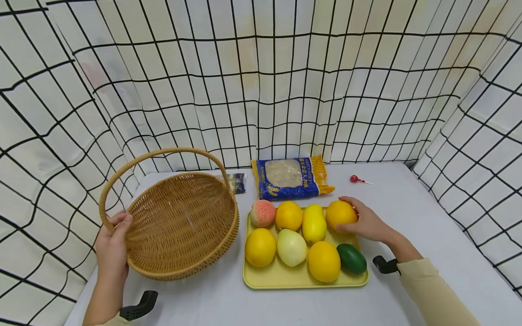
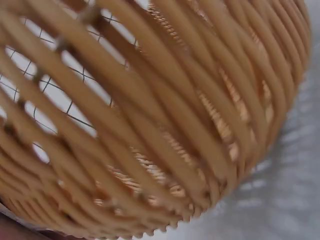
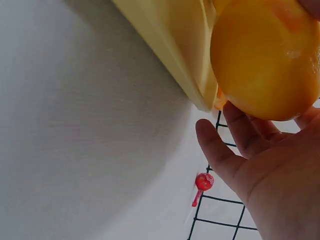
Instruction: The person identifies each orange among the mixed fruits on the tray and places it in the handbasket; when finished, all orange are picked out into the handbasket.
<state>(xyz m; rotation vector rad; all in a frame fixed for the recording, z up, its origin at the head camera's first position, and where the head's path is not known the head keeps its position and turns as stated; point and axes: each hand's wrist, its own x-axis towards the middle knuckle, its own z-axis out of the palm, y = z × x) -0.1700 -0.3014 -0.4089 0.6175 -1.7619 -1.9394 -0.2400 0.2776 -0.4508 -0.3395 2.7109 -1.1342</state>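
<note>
My left hand (image 1: 113, 246) grips a wicker basket (image 1: 185, 226) where the handle (image 1: 163, 151) meets the rim. The basket is tilted so its hollow inside faces me; its woven outside (image 2: 165, 100) fills the left wrist view. At the back right corner of a yellow tray (image 1: 281, 281), my right hand (image 1: 370, 222) holds an orange (image 1: 339, 214), thumb on the near side and fingers behind. In the right wrist view the orange (image 3: 265, 60) is between the thumb and fingers, beside the tray edge. One finger stands away from it.
Also on the tray lie a peach (image 1: 263, 213), a yellow oblong fruit (image 1: 314, 223), a pale pear (image 1: 291, 247), a dark green fruit (image 1: 351, 259) and several orange fruits (image 1: 260, 247). Behind are a blue pasta bag (image 1: 285, 177), a small dark packet (image 1: 237, 183) and a red lollipop (image 1: 355, 179).
</note>
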